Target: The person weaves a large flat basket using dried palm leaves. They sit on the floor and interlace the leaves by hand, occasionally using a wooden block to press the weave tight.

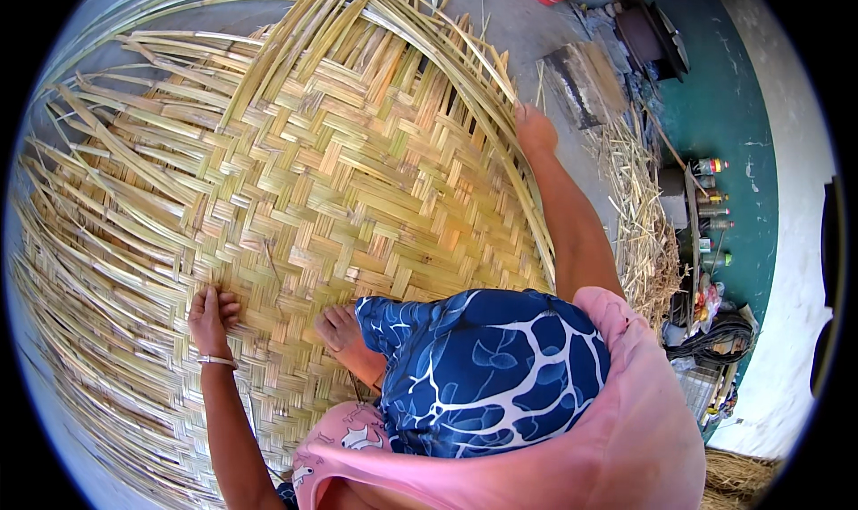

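there are two hands [211, 320] [537, 132], one woven mat [375, 202], one bare foot [341, 329], and one bracelet [217, 361].

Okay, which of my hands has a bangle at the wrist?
Your left hand, over the woven mat, wears the pale bangle; your right hand shows none.

- Head view: the left fisheye of a head-worn pair, looking steeply down from above the person's pink top [643, 403].
- Field: wide and upright, bounded by a dark curved rim, with straight edges bowed near it.
- Depth: pink top nearest the lens; woven mat [357, 188] below and ahead; green-and-white wall [751, 152] farther off, at right.
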Demonstrator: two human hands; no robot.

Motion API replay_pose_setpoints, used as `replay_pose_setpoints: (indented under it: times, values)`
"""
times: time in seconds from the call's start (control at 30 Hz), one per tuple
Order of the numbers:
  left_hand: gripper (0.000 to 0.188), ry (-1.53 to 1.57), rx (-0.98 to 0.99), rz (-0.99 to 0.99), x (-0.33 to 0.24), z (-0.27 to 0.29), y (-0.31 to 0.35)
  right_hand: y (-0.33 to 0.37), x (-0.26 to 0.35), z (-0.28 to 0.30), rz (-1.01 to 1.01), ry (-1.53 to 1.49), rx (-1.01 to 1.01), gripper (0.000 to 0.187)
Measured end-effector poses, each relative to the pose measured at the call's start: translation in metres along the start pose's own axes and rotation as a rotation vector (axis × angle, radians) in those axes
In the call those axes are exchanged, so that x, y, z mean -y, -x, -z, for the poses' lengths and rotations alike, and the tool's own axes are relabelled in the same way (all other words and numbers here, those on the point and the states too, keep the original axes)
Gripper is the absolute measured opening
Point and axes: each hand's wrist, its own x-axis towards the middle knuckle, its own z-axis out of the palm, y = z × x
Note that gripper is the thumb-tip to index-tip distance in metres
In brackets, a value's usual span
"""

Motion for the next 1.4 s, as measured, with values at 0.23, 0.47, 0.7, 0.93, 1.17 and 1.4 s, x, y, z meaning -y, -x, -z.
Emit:
replay_pose_setpoints:
  times: [0.23,0.47,0.7,0.93,1.17,1.4]
  values:
    - [0.014,0.096,0.005,-0.029,0.006,0.003,0.001,0.009,0.031,-0.011,0.307,0.020,-0.265,0.025]
    - [0.017,0.101,0.022,-0.004,0.004,0.001,0.001,0.012,0.032,-0.040,0.341,-0.095,-0.216,0.025]
    - [0.017,0.105,-0.007,0.015,0.003,0.000,0.001,0.027,0.058,-0.010,0.208,-0.424,0.070,0.031]
    - [0.031,0.023,0.030,-0.005,-0.018,-0.014,0.008,0.146,0.181,0.028,0.568,-0.706,0.366,0.024]
    - [0.049,0.040,0.415,-0.035,-0.119,-0.083,0.031,0.301,0.241,0.034,1.362,-0.541,0.941,0.045]
    - [0.033,-0.643,0.150,-0.634,-0.147,-0.051,0.038,0.355,0.264,0.102,1.485,0.057,1.287,0.057]
